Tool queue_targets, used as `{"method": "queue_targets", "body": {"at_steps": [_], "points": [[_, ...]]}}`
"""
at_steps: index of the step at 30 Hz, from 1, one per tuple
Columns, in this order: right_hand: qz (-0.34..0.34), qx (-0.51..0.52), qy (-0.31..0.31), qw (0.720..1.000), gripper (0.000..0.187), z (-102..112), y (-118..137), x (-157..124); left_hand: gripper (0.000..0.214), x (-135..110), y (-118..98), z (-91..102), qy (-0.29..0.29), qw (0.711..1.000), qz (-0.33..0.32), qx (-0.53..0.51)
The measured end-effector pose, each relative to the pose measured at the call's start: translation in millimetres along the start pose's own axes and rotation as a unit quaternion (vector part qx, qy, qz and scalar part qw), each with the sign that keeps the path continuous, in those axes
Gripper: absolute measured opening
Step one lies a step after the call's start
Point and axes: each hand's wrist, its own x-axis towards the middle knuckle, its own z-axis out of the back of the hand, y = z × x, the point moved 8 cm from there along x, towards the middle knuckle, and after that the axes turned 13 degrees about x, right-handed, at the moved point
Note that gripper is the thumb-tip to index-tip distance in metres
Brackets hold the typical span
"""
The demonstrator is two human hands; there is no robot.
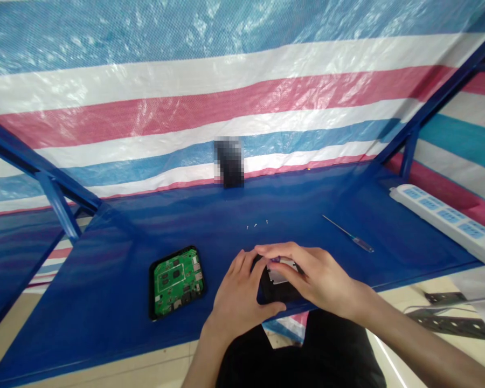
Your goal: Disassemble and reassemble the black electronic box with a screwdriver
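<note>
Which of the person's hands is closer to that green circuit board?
Left. The left hand is just right of the green circuit board, not touching it; the right hand is farther off, beyond the black casing both hands hold.

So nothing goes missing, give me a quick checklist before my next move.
Three tiny metal screws grouped on the blue table top: ok.
Slim steel screwdriver with a dark handle lying on the table: ok.
Green circuit board face up in its black rectangular tray: ok.
Black casing held between left hand and right hand: ok.
Silver metal plate on the casing: fastened or loose, cannot tell; fingers cover it.
</note>
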Motion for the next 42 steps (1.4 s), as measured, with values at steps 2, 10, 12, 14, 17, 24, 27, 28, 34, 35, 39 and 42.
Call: {"method": "queue_targets", "body": {"at_steps": [2, 10, 12, 14, 17, 24, 27, 28, 34, 35, 39, 42], "points": [[0.011, 0.014, 0.017, 1.0, 0.023, -2.8, 3.6, -0.3, 0.083, 0.0, -0.8, -0.7, 0.006, 1.0, -0.004, -0.003], [0.065, -0.004, -0.062, 0.996, 0.014, 2.0, 12.0, 0.0, 0.083, -0.6, 0.5, -3.1, -0.005, 1.0, 0.0, -0.006], [0.033, -0.008, -0.032, 0.999, 0.021, 0.4, 8.2, 0.8, 0.08, -0.1, 0.2, -0.3, -0.012, 1.0, -0.002, -0.005], [0.012, -0.002, 0.001, 1.0, 0.024, -1.8, 5.9, 0.8, 0.079, 0.0, -0.1, 0.9, -0.015, 1.0, -0.004, -0.006], [0.031, 0.021, 0.013, 0.999, 0.024, -5.0, 8.6, 0.3, 0.08, -0.5, 0.1, -1.0, -0.013, 1.0, -0.006, -0.013], [0.066, 0.008, -0.074, 0.995, 0.017, -6.3, 5.2, -2.5, 0.082, -1.5, 0.1, -0.6, -0.026, 0.999, -0.006, -0.025], [0.034, 0.007, -0.052, 0.998, 0.027, -8.0, 0.1, -1.7, 0.078, -1.4, 0.6, 1.5, -0.018, 1.0, 0.004, -0.02], [0.031, 0.01, -0.043, 0.999, 0.029, -8.4, 0.4, -1.2, 0.076, -1.2, 0.6, 1.6, -0.014, 1.0, 0.006, -0.019], [0.06, 0.005, -0.078, 0.995, 0.009, -3.2, 7.6, 0.2, 0.084, -0.4, 0.7, -1.2, -0.013, 1.0, 0.004, -0.02], [0.058, 0.004, -0.081, 0.995, 0.009, -3.5, 7.2, -0.3, 0.085, -0.5, 0.7, -1.7, -0.016, 1.0, 0.002, -0.021], [0.03, -0.012, -0.041, 0.999, 0.026, -11.1, 4.3, -0.8, 0.08, -1.5, 1.9, -2.2, -0.028, 0.999, 0.001, -0.025], [0.037, -0.002, -0.016, 0.999, 0.021, -14.3, 9.0, 0.8, 0.072, -1.5, 0.5, -2.6, -0.033, 0.999, -0.006, -0.026]]}}
